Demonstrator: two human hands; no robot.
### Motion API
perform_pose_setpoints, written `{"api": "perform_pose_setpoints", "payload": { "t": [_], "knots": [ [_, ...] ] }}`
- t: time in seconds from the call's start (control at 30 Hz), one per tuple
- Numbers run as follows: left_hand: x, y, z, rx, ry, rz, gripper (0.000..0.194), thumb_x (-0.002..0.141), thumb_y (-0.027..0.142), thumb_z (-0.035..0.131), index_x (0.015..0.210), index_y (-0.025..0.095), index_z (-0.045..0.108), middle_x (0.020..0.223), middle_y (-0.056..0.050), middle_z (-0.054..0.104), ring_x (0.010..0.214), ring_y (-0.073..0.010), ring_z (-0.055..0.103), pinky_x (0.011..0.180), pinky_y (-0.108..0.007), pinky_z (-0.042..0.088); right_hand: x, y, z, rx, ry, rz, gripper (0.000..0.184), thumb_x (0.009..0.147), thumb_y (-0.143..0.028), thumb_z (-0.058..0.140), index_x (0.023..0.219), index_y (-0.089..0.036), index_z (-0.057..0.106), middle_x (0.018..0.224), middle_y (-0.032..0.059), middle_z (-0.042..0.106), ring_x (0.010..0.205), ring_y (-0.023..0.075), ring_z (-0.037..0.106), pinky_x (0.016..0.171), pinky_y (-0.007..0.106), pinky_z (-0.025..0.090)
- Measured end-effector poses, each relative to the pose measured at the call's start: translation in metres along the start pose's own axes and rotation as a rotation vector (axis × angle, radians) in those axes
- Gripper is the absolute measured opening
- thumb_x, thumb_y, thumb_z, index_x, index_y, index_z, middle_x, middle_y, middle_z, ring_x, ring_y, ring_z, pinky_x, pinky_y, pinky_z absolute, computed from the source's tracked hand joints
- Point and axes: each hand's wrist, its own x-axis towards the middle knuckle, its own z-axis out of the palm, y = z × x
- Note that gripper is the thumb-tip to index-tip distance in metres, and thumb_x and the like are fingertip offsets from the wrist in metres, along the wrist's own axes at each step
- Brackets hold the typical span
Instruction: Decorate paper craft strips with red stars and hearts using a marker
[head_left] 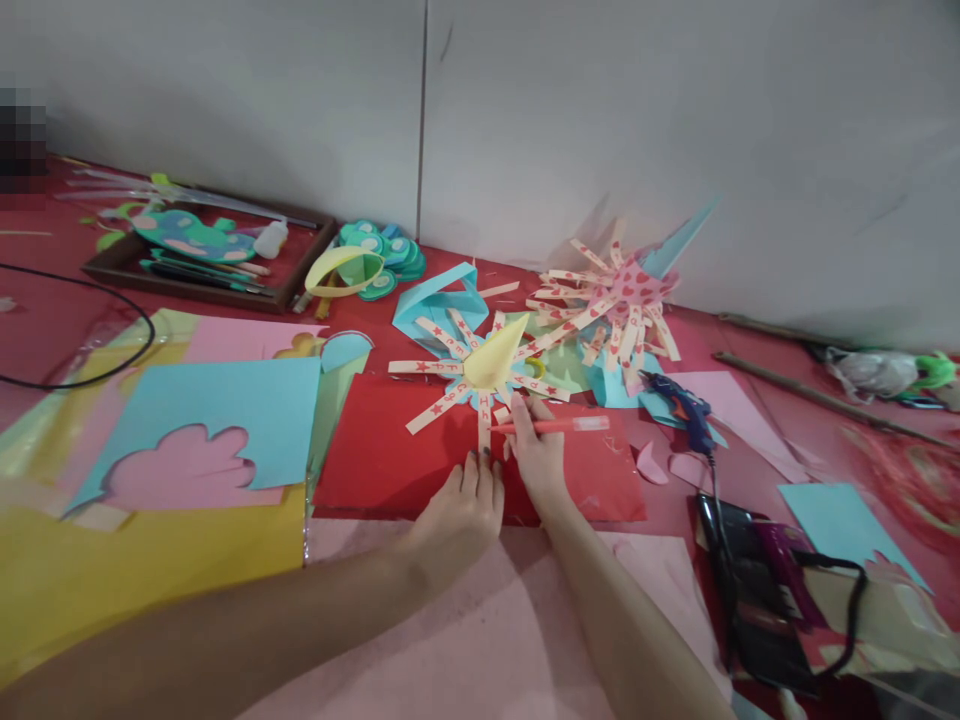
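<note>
A paper flower-like piece with a yellow cone (495, 358) at its centre lies over a red sheet (390, 450). Paper strips with red letters and stars fan out from it. My left hand (466, 497) has its fingers together and bent at the lower end of one lettered strip (484, 415); its thumb is hidden. A red pen (574, 425) is gripped in my right hand (541, 455), its tip close to that same strip.
Behind stands a similar pink paper piece with a blue cone (671, 240). To the right lie a blue glue gun (686, 405) with its cord and a black case (757, 590). Coloured sheets (225, 400) and a brown tray (281, 290) of tools are on the left. A grey wall (600, 120) rises at the back.
</note>
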Motion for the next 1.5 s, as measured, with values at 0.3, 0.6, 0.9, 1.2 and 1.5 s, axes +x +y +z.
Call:
{"api": "perform_pose_setpoints", "payload": {
  "t": [0.3,0.6,0.9,1.2,1.5],
  "knots": [
    [-0.0008,-0.0004,0.0020,-0.033,0.010,-0.007,0.036,0.079,0.004,0.034,0.105,-0.002,0.058,0.102,-0.024,0.065,0.093,-0.0264,0.063,0.075,-0.035,0.049,0.0024,0.0020,0.0009,-0.048,-0.017,-0.034,0.033,0.080,-0.046,0.049,0.061,-0.021,0.038,0.050,-0.0086,0.041,0.035,0.0049,0.037,0.035,0.019,0.030],
    [-0.0006,-0.0015,0.0013,-0.001,0.011,-0.001,0.039,0.080,0.003,0.030,0.106,0.000,0.059,0.103,-0.021,0.065,0.093,-0.0253,0.063,0.074,-0.033,0.051,0.0013,0.0010,0.0003,-0.053,-0.036,-0.056,0.033,0.081,-0.046,0.049,0.062,-0.022,0.035,0.048,-0.0092,0.040,0.033,0.0052,0.035,0.034,0.020,0.029],
    [-0.0013,-0.0009,0.0034,-0.081,-0.026,-0.007,0.036,0.081,0.005,0.033,0.108,-0.001,0.057,0.104,-0.024,0.064,0.096,-0.0264,0.062,0.076,-0.035,0.050,0.0002,-0.0054,0.0019,-0.152,-0.021,-0.088,0.039,0.077,-0.042,0.053,0.054,-0.022,0.029,0.041,-0.0094,0.031,0.038,0.0061,0.030,0.038,0.020,0.028],
    [-0.0003,-0.0008,0.0028,-0.059,-0.019,0.000,0.035,0.081,0.006,0.035,0.107,-0.001,0.058,0.105,-0.024,0.064,0.095,-0.0263,0.063,0.075,-0.034,0.051,-0.0002,-0.0018,0.0009,-0.161,-0.026,-0.087,0.037,0.080,-0.041,0.050,0.056,-0.022,0.029,0.040,-0.0102,0.030,0.036,0.0059,0.029,0.038,0.021,0.027],
    [0.0010,-0.0027,0.0002,-0.101,-0.059,-0.014,0.036,0.081,0.004,0.035,0.108,0.001,0.058,0.105,-0.022,0.064,0.096,-0.0252,0.062,0.075,-0.033,0.050,-0.0022,-0.0064,0.0011,-0.135,-0.072,-0.043,0.039,0.079,-0.046,0.051,0.054,-0.021,0.033,0.038,-0.0094,0.035,0.035,0.0058,0.034,0.038,0.020,0.029]
  ]
}}
